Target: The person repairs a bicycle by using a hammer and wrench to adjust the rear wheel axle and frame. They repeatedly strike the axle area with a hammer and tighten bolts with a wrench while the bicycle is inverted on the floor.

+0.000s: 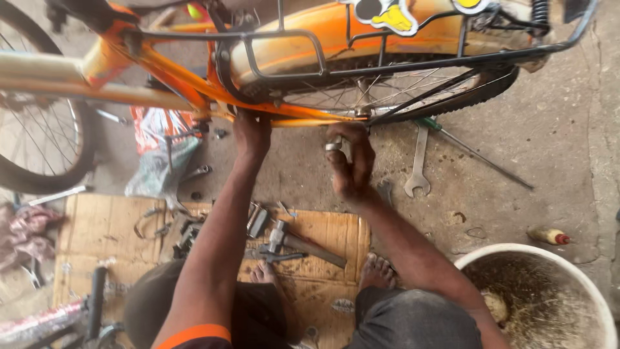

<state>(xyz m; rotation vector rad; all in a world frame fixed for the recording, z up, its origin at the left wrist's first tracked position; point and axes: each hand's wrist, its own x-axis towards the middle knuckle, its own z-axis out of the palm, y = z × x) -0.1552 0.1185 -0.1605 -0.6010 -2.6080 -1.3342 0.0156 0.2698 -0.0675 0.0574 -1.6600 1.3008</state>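
Knees and bare feet (378,271) of a squatting person fill the bottom of the view, at six o'clock. Beneath them lies a flattened cardboard sheet (103,226) scattered with tools: a hammer (303,244) near the centre, pliers and small metal parts beside it. At four o'clock stands a white bucket (549,258), grimy inside, with a small capped bottle (549,236) just beyond its rim.

Both forearms reach up toward twelve o'clock. The left hand (252,134) is closed around the lower orange frame tube of an orange bicycle (194,81), gripping it from below. The right hand (351,161) is curled shut around a small silvery tool (336,147) (probably a short spanner or socket, though the fingers hide most of it), held just below the rear wheel axle (363,111).

On the concrete at two o'clock lie an open-ended spanner (418,165) and a long green-handled screwdriver (475,154), well apart from the hands.

Farthest away, the rear wheel, orange mudguard and black carrier rack (413,64) span the top edge; another wheel (39,129) shows at nine o'clock.

Judging from the grip, the work goes best if the left hand steadies the frame firmly while the tool seats squarely on the axle nut before any force is applied, so that it does not slip.
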